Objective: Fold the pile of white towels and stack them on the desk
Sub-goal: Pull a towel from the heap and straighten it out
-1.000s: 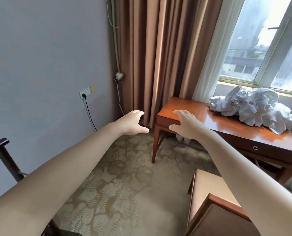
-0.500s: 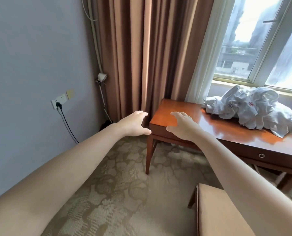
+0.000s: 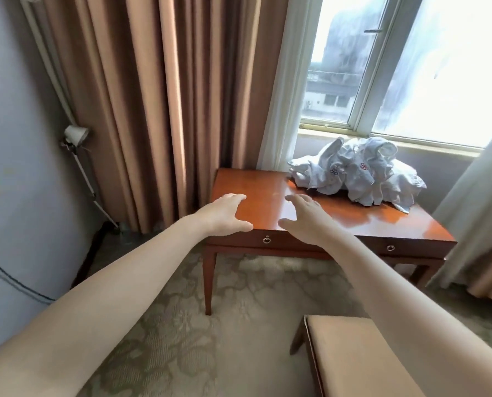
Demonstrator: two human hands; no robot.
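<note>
Both hands now nearer the desk (image 3: 353,219) — left hand (image 3: 224,214), right hand (image 3: 308,222), fingers spread, empty — one towel pile (image 3: 359,173).

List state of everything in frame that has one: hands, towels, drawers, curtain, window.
left hand: open, empty, over the desk's left end
right hand: open, empty, short of the towels
towels: crumpled pile, unfolded, on the desk by the window
drawers: both shut
brown curtain: drawn aside, left of the window
window: looks shut
</note>
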